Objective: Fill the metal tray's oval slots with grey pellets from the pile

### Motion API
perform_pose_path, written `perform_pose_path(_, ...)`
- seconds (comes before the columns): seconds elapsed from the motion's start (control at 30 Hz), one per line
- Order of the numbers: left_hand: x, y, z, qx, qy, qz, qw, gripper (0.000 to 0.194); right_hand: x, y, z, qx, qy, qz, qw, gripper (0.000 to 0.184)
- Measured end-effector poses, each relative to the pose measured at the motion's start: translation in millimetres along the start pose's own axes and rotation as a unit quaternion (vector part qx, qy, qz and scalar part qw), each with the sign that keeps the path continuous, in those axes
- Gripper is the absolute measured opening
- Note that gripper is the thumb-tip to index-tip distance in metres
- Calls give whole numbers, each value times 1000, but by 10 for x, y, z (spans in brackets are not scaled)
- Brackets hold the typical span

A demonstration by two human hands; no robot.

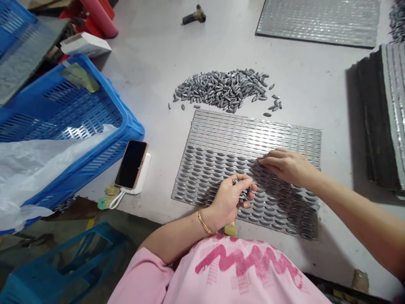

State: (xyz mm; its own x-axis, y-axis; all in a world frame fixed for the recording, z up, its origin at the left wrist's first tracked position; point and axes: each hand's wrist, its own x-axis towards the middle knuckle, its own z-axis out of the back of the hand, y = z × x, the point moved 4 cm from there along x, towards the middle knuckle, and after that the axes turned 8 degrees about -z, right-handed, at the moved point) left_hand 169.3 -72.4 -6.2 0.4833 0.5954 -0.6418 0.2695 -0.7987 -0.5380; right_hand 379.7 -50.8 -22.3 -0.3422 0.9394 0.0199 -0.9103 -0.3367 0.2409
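Observation:
A grey tray (234, 131) with rows of small oval slots lies in front of me. Its nearer rows hold grey spindle-shaped metal pieces (190, 169), while the farther rows show bare slots. My left hand (232, 196) is curled round a handful of these metal pieces (243, 195) above the tray's near part. Over the edge of the filled rows, my right hand (283, 165) has its fingertips pinched together at the tray surface; whatever they hold is hidden. Just beyond the tray lies a loose heap of the same pieces (221, 88), with a few strays around it.
A blue crate (126, 122) with clear plastic in it stands at left. Beside it a phone (131, 164) rests on a white power bank (144, 175). Stacked trays (392, 114) rise at right; another tray (319, 21) and a dark-handled tool (193, 16) lie farther back.

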Motion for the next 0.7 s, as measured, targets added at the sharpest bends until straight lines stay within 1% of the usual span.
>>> perform_pose_path(0.07,-16,-14,-10,-3,-7,1,1000,16,-17,2,-1,15,-6,-10,1000,29)
perform_pose_path(0.13,-30,-28,-21,-1,-15,1,1000,13,-43,7,2,46,-11,-31,998,31)
perform_pose_path(0.2,-41,-34,-32,8,-16,1,1000,15,-79,-7,26,81,-26,-69,994,31)
perform_pose_path(0.27,-53,-33,-40,20,-15,-3,1000,16,-146,-51,78,99,-55,-110,987,31)
perform_pose_path(0.33,-70,-24,-41,27,-15,-7,1000,16,-273,-128,144,97,-86,-145,981,31)
perform_pose_path(0.4,-91,-11,-37,29,-17,-9,999,16,-486,-246,199,86,-120,-194,970,33)
perform_pose_path(0.43,-102,-4,-34,30,-18,-11,999,16,-627,-319,214,87,-139,-234,958,35)
perform_pose_path(0.47,-112,3,-32,31,-18,-13,999,16,-786,-393,215,93,-160,-285,941,37)
perform_pose_path(0.5,-118,10,-30,34,-18,-16,999,16,-955,-461,197,112,-179,-342,916,40)
perform_pose_path(0.57,-122,29,-34,39,-15,-21,999,16,-1269,-537,100,186,-202,-447,852,48)
perform_pose_path(0.6,-119,42,-43,41,-11,-23,999,16,-1387,-533,39,230,-213,-479,820,51)
perform_pose_path(0.63,-114,57,-56,42,-6,-23,999,16,-1467,-505,-19,273,-227,-492,795,53)
perform_pose_path(0.67,-107,74,-74,42,-1,-23,999,17,-1511,-460,-67,311,-241,-493,776,55)
perform_pose_path(0.7,-100,89,-95,42,6,-22,999,18,-1524,-407,-104,340,-251,-487,764,55)
